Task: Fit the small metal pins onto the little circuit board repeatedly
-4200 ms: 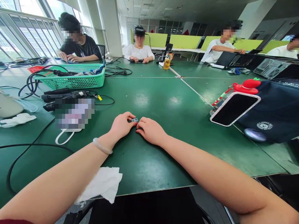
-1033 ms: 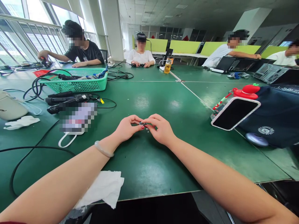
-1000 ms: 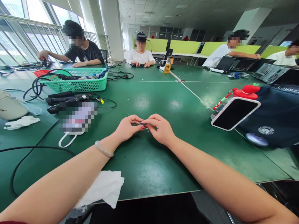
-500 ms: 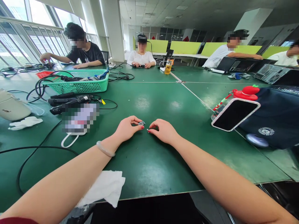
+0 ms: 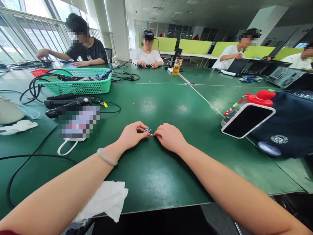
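Observation:
Over the middle of the green table [image 5: 151,169], my left hand [image 5: 132,135] pinches a small black-and-white patterned piece [image 5: 147,130] between thumb and fingertips. It looks like a little circuit board, though its detail is too small to be sure. Just to its right, my right hand [image 5: 170,137] is closed in a pinch on a tiny pale piece [image 5: 152,134] that points toward the left thumb. Both hands' fingertips are close together. Whether the two small pieces touch, I cannot tell.
A green basket [image 5: 75,86] of cables stands at the left, with black handheld devices [image 5: 70,103] and a pale phone-like item [image 5: 79,124] before it. White tissue [image 5: 107,199] lies near the front edge. At the right, a phone [image 5: 248,120] leans by a dark bag [image 5: 283,124]. Several people sit around.
My right hand has moved left, bringing the tiny pale piece close to the piece in my left hand. Its fingers have curled in more. The view has shifted slightly.

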### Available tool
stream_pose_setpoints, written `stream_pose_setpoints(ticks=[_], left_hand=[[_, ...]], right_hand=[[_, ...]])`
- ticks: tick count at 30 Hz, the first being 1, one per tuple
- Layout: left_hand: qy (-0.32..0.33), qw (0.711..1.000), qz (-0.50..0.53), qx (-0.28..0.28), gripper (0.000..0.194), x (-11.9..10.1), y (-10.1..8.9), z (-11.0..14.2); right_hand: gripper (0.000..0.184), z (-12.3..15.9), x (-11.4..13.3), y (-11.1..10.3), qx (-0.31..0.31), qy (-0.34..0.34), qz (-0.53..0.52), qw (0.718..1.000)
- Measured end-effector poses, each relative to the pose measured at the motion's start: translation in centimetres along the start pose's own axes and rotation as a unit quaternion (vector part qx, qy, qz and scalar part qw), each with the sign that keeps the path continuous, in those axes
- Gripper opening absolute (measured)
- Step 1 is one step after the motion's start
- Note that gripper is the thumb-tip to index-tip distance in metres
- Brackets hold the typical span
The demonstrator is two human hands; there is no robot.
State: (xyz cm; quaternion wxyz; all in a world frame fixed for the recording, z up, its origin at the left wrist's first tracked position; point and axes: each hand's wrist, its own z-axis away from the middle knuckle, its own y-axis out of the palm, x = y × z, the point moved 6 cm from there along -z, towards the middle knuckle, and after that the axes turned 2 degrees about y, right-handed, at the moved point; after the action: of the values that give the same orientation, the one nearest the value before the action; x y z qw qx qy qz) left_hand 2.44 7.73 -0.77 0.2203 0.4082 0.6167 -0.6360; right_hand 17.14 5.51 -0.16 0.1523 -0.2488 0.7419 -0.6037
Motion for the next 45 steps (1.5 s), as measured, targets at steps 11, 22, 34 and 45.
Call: stream_pose_setpoints(ticks=[11,22,34,45], left_hand=[[0.003,1.0,0.007,0.022,0.027,-0.4,0.2,0.3],[0.001,1.0,-0.003,0.001,0.025,-0.2,0.0,0.1],[0.013,0.999,-0.009,0.04,0.025,-0.8,0.6,0.5],[0.026,0.999,0.002,0.043,0.027,-0.7,0.8,0.4]], right_hand=[[0.018,-0.1,-0.5,0.6,0.01,0.066,-0.013,0.998],[0.02,-0.7,0.0,1.3,0.004,0.052,-0.046,0.998],[0.018,-0.2,-0.5,-1.3,-0.088,0.087,-0.104,0.987],[0.019,-0.1,0.7,-0.9,-0.099,0.028,-0.058,0.993]])
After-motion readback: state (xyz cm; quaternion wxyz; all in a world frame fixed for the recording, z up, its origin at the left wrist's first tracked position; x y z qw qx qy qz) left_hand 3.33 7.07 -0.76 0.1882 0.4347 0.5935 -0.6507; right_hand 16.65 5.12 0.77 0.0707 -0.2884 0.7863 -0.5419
